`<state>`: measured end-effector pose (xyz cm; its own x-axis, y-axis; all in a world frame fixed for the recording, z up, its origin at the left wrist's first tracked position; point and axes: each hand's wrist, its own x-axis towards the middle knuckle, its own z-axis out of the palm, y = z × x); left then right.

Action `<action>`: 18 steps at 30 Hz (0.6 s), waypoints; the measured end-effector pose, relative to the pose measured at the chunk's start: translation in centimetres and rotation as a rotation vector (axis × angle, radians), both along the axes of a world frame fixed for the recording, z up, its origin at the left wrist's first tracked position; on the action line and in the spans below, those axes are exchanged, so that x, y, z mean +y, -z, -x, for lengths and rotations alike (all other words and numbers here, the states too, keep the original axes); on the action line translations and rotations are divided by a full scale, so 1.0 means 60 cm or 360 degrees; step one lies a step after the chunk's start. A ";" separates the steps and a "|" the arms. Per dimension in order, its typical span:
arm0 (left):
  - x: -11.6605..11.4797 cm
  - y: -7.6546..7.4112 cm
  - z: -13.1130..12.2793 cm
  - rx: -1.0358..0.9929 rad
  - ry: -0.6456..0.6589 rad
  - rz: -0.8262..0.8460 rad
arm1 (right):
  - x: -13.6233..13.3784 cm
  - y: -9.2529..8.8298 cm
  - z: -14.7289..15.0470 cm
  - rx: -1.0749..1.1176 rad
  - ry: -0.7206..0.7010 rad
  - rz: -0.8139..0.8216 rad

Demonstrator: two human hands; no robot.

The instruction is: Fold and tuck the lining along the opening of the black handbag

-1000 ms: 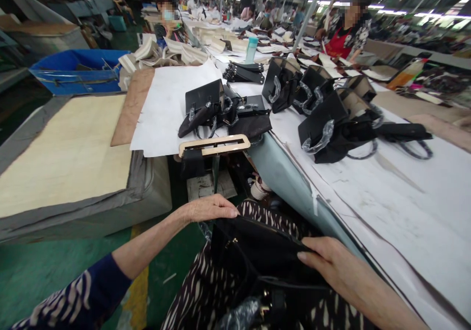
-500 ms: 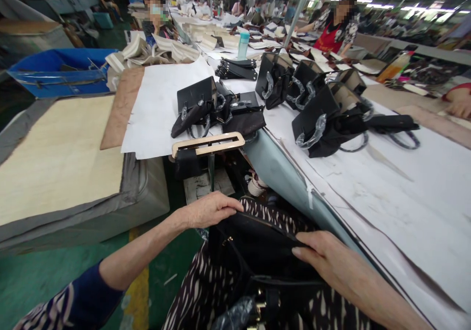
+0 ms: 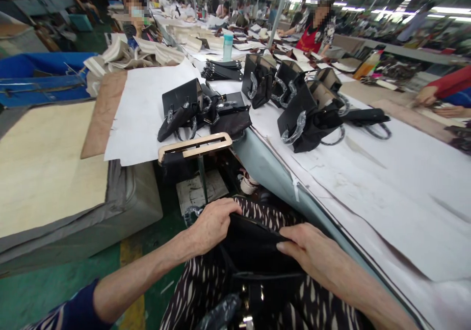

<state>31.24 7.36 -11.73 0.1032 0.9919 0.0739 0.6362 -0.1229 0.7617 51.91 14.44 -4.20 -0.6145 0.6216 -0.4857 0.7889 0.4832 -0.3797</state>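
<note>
A black handbag (image 3: 257, 249) lies across my lap, its upper edge pulled taut between both hands. My left hand (image 3: 217, 222) is closed over the left part of that edge, fingers partly hidden behind it. On the right part, my right hand (image 3: 303, 246) pinches the edge between thumb and fingers. Gold-coloured metal fittings (image 3: 246, 308) and a plastic-wrapped handle (image 3: 221, 313) show lower on the bag. Beyond my knees stands a pale oblong frame (image 3: 195, 146) on a post, with black material hanging at its left end.
Several black handbags with wrapped handles (image 3: 305, 119) sit on the white-covered table (image 3: 368, 187) and on the white sheet at left. Black straps (image 3: 222, 69) and a light-blue bottle (image 3: 227, 46) stand farther back. A blue bin (image 3: 44, 82) is at left. Co-workers sit across the tables.
The view has turned right, so the surroundings shift left. My left hand has rolled further over the bag's edge. My right hand keeps its pinch. More of the red-sleeved co-worker shows at right.
</note>
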 end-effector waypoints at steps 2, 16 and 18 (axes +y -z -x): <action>-0.003 0.003 -0.002 -0.0035 -0.0026 -0.0017 | 0.003 0.002 -0.004 0.0024 0.0003 0.0004; 0.001 -0.021 0.001 -0.0112 0.0063 0.0116 | 0.005 0.000 -0.004 0.0040 -0.0013 -0.0023; 0.004 -0.019 0.000 -0.0057 0.0080 0.0142 | 0.006 0.001 -0.004 0.0051 -0.0016 -0.0036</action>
<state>31.22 7.61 -10.57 0.1516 0.9884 -0.0099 0.6033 -0.0846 0.7930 52.14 14.77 -4.29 -0.6359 0.6258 -0.4517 0.7715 0.5000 -0.3933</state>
